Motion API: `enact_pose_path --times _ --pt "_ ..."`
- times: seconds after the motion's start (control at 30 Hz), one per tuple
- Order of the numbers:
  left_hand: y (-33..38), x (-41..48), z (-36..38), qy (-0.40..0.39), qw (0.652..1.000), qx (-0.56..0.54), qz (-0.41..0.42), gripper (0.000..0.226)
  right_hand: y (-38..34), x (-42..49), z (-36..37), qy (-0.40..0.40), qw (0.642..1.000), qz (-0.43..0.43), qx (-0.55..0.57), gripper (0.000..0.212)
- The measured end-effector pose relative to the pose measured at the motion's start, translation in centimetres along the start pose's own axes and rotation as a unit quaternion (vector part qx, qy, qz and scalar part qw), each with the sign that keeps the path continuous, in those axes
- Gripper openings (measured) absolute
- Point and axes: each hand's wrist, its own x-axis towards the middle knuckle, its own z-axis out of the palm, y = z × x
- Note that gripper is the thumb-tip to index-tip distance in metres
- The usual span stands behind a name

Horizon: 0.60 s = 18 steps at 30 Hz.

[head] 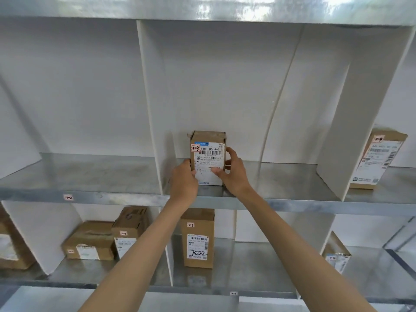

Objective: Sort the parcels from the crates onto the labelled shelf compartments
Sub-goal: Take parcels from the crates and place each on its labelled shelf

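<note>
A small brown cardboard parcel (208,152) with a white shipping label and a red-edged tag stands upright on the upper metal shelf (281,183), in the middle compartment. My left hand (183,181) grips its lower left edge. My right hand (234,171) grips its right side, thumb across the label. The parcel sits close to the left white divider (150,104). A small label (68,197) marks the shelf's front edge under the left compartment.
Another labelled parcel (378,158) stands in the upper right compartment. On the lower shelf are two stacked boxes (105,237) at left, an upright box (198,239) in the middle, and one box (336,254) at right. White dividers (351,109) separate compartments.
</note>
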Motion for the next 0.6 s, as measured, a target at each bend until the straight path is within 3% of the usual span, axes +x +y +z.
enact_pose_path --times 0.3,0.47,0.6 --pt "-0.5 1.4 -0.2 -0.037 0.996 0.074 -0.026 0.029 -0.7 0.3 1.1 0.008 1.0 0.01 -0.027 0.073" --pt "0.5 0.5 -0.9 -0.027 0.995 0.095 -0.032 0.072 -1.4 -0.2 0.6 -0.016 0.999 0.027 -0.027 0.089" --pt "1.7 -1.6 -2.3 -0.001 0.993 0.107 0.044 0.07 -2.2 -0.8 -0.5 -0.006 0.999 0.041 -0.024 0.094"
